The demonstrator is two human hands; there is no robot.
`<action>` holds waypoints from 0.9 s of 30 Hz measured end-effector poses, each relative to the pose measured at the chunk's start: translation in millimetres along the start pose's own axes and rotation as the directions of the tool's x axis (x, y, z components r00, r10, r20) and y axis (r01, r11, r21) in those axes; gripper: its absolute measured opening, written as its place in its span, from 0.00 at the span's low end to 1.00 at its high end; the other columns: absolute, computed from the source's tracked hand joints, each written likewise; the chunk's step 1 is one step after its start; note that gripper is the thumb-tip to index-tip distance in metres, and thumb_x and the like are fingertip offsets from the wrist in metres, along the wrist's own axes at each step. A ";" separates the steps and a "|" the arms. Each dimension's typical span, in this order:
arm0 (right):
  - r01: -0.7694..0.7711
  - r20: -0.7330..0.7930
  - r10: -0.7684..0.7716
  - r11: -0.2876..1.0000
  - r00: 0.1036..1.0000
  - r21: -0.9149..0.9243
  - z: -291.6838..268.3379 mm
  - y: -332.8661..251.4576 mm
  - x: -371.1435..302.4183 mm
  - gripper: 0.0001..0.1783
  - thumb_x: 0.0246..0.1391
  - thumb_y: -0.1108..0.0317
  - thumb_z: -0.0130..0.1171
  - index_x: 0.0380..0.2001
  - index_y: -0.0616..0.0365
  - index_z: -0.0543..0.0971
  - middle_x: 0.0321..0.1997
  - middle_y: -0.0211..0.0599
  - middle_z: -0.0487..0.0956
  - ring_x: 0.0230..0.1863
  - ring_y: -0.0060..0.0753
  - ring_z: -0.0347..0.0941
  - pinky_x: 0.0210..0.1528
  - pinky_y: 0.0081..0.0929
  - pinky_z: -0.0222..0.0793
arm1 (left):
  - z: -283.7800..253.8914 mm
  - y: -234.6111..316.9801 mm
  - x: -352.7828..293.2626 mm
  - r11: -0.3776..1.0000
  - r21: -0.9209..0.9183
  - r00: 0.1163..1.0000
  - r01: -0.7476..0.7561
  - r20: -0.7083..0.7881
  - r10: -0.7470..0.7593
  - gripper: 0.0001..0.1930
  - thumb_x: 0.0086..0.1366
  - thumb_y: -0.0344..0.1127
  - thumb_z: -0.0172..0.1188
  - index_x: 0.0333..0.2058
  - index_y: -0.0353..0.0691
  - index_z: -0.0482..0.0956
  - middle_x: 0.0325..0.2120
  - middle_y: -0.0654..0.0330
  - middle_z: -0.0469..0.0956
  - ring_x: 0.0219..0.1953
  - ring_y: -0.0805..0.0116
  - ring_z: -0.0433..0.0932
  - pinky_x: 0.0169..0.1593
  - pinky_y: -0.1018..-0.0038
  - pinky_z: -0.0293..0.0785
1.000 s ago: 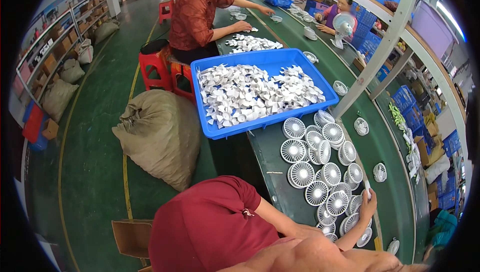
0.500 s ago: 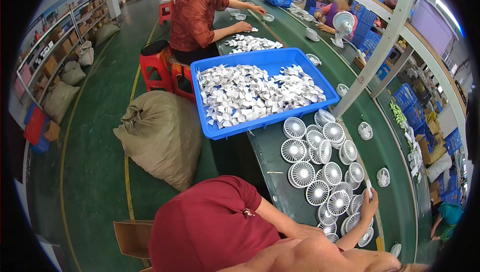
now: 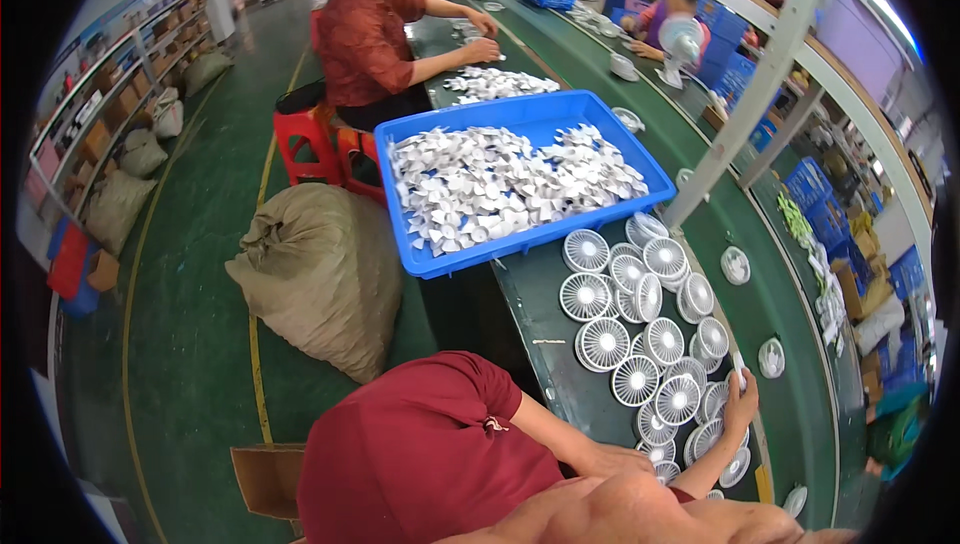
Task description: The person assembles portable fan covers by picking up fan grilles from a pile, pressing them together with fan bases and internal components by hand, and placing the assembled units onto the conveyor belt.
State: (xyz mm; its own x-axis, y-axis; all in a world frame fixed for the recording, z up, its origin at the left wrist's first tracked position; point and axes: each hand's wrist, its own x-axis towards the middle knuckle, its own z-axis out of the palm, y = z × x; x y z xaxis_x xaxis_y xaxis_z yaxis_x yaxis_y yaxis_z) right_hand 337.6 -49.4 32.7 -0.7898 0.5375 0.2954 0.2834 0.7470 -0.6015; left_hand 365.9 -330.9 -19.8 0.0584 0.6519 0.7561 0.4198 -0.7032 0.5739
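Observation:
Fingers of my right hand (image 3: 741,403) are closed round a slim white piece (image 3: 738,362) at the bench's right edge; its exact kind is unclear. Many round white fan grilles (image 3: 678,399) lie piled on the dark bench just left of that hand. My left hand (image 3: 615,460) rests low by the near end of the pile. Its fingers are mostly hidden, so I cannot tell what they hold. Beyond the pile, a blue tray (image 3: 520,257) is heaped with small white fan blades (image 3: 480,189).
A green conveyor (image 3: 745,319) runs along the right, carrying white fan parts (image 3: 771,357). A slanted metal post (image 3: 735,104) stands beside the tray. On the left are a tied sack (image 3: 315,274), red stools (image 3: 300,139) and an open cardboard box (image 3: 265,479). A co-worker (image 3: 370,44) sits beyond.
The co-worker's outstretched hand has drawn back from the conveyor, and both their hands are now close together. Parts on the conveyor have shifted slightly nearer. My hands stay nearly in place.

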 end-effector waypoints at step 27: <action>-0.138 -0.429 0.363 0.871 0.827 0.472 -59.6 62.6 84.2 0.20 0.49 0.69 0.63 0.45 0.66 0.75 0.33 0.46 0.80 0.24 0.30 0.78 0.15 0.28 0.72 | -77.8 -18.9 83.3 0.984 0.146 0.984 0.099 0.136 -0.119 0.10 0.58 0.30 0.58 0.39 0.39 0.76 0.46 0.57 0.74 0.53 0.54 0.70 0.55 0.63 0.68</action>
State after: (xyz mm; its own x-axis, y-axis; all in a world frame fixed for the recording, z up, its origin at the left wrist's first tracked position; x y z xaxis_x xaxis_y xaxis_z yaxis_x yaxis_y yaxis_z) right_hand 321.3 66.1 64.2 -0.3169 0.8838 0.3443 0.0992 0.3919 -0.9147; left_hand 292.4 -285.4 56.9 0.1305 0.7633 0.6327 0.5510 -0.5864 0.5937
